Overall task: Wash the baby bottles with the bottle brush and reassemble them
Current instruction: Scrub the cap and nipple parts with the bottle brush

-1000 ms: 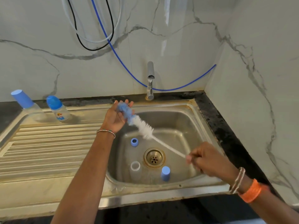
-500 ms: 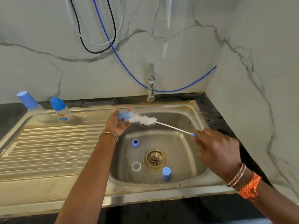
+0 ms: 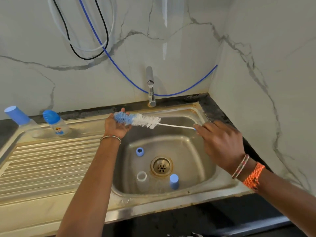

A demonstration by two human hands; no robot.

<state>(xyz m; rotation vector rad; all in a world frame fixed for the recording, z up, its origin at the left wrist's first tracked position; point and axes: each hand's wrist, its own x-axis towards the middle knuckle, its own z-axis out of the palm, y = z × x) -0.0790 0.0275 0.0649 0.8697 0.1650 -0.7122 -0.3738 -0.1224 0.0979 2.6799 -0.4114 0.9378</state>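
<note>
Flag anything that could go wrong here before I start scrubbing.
The right hand pinches only the tip of the brush handle, so it may slip. The open bottle, blue ring and cap stand loose around the drain; a dropped brush could topple them.

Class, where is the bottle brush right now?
Head view: the bottle brush is held level above the sink, left hand at its bristles, right hand pinching its handle.
</note>
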